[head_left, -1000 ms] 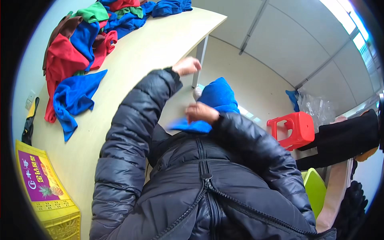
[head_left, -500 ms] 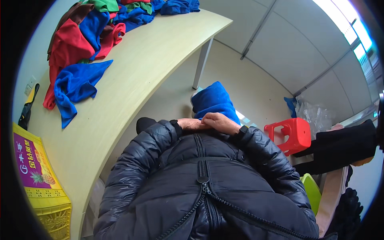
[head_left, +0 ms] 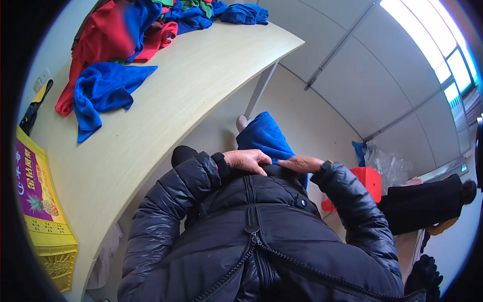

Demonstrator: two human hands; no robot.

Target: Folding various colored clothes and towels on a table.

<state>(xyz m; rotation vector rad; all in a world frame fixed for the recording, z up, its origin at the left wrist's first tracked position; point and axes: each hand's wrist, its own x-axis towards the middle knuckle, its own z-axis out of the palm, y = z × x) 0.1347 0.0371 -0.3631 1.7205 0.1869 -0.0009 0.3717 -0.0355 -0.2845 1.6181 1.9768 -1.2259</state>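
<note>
In front of my waist, a bright blue cloth [head_left: 265, 137] drapes forward and down. My left hand [head_left: 247, 160] is at its near edge with the fingers bent round it; the thumb stands a little apart, and part of the grip is hidden. My right hand [head_left: 303, 163] pinches the same edge between thumb and fingers, a short gap to the right of the left one. A strip of blue shows between the two hands. More blue hangs below the right hand.
On the left stands a pale table [head_left: 166, 110] with a heap of red, blue, green and brown cloths [head_left: 103, 38]. One blue cloth [head_left: 105, 90] lies nearer. A yellow basket [head_left: 55, 241], a red stool [head_left: 370, 183], clear plastic bags [head_left: 385, 163] and a dark garment [head_left: 422, 204] are around me.
My hands, overlapping before, have moved apart, the right one to the right. The blue cloth's shape has shifted, and its near edge shows between them. The view has tilted slightly.
</note>
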